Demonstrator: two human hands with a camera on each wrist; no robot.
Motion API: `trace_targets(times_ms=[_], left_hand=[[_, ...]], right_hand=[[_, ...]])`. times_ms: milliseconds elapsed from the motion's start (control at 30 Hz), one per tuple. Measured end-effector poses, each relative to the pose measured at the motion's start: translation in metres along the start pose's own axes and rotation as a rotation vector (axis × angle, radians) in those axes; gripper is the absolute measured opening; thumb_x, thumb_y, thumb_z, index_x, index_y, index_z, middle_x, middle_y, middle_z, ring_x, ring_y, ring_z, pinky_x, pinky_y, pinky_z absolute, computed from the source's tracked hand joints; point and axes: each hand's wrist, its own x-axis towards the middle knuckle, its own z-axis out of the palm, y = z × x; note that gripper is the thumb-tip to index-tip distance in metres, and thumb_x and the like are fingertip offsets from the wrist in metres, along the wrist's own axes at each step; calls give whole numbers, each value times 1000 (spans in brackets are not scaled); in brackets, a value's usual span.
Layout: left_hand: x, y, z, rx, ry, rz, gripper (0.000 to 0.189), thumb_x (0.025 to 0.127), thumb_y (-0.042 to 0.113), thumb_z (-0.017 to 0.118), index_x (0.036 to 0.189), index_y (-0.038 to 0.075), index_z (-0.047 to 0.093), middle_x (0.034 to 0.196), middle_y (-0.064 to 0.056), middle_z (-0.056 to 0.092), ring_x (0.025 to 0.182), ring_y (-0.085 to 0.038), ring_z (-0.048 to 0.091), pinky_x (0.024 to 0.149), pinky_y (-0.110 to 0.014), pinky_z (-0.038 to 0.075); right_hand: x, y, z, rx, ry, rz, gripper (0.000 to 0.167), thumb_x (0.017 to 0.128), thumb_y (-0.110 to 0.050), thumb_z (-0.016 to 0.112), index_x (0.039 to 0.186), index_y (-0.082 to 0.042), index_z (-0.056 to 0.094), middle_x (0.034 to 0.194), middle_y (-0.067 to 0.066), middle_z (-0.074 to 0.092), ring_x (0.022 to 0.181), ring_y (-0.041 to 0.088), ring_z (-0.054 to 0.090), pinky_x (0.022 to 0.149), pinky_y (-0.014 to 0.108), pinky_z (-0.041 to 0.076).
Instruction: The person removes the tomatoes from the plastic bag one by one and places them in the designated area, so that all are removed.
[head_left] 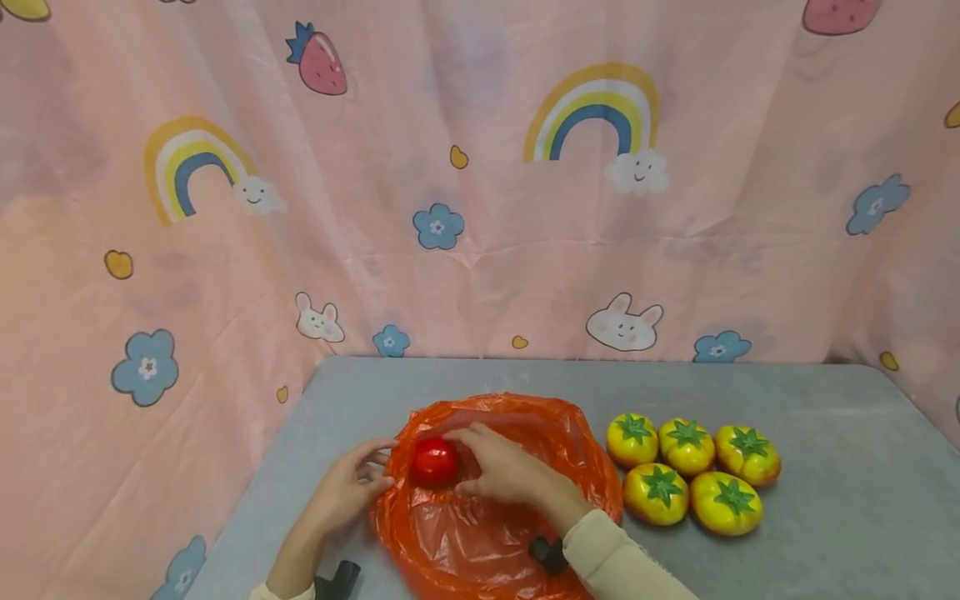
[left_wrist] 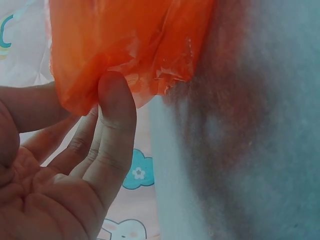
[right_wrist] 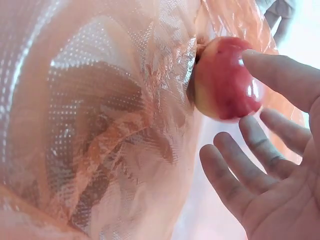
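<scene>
An orange plastic bag (head_left: 480, 533) lies spread open on the table. Inside it, near its left side, sits a shiny red apple (head_left: 435, 462), which shows a yellowish patch in the right wrist view. My left hand (head_left: 347, 487) is at the bag's left rim; in the left wrist view, thumb and forefinger pinch the thin orange plastic (left_wrist: 130, 30). Over the bag, my right hand (head_left: 506, 467) reaches in from the right with its fingers loosely spread. Its thumb and fingertips are at the apple (right_wrist: 227, 82); whether they touch it I cannot tell.
Several yellow persimmon-like fruits with green leafy tops (head_left: 686, 446) stand in a cluster right of the bag on the grey table (head_left: 840, 467). Behind and to the left hangs a pink patterned curtain (head_left: 495, 283). Dark wrist-worn pieces (head_left: 547, 554) show at both sleeves.
</scene>
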Motion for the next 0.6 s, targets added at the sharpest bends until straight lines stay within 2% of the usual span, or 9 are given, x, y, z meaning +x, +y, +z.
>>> trace_targets(times_ms=[233, 300, 433, 600], left_hand=[[0, -2, -1, -6, -22, 19, 49, 88, -7, 65, 134, 7, 58, 111, -15, 66, 84, -19, 65, 71, -27, 57], [-1, -2, -2, -7, -31, 34, 48, 88, -7, 65, 134, 6, 57, 111, -16, 65, 84, -19, 65, 71, -27, 56], [0, -3, -3, 2, -33, 45, 48, 88, -6, 65, 134, 6, 57, 112, -16, 66, 85, -19, 65, 71, -27, 56], [2, -4, -2, 17, -32, 36, 49, 88, -6, 66, 134, 8, 58, 111, -14, 66, 85, -19, 65, 73, -28, 57]], right_hand=[[0, -1, 5, 43, 0, -6, 54, 79, -26, 84, 124, -30, 55, 128, -8, 59, 113, 14, 57, 99, 44, 54], [0, -1, 6, 33, -1, -19, 56, 80, -27, 84, 127, -30, 54, 130, -7, 59, 113, 14, 57, 98, 44, 54], [0, -2, 8, -12, -2, -32, 64, 81, -36, 82, 137, -35, 51, 140, -4, 54, 123, 17, 55, 101, 49, 51], [3, -4, 15, -35, 16, -10, 66, 79, -47, 81, 137, -33, 51, 139, -3, 56, 123, 19, 57, 99, 51, 52]])
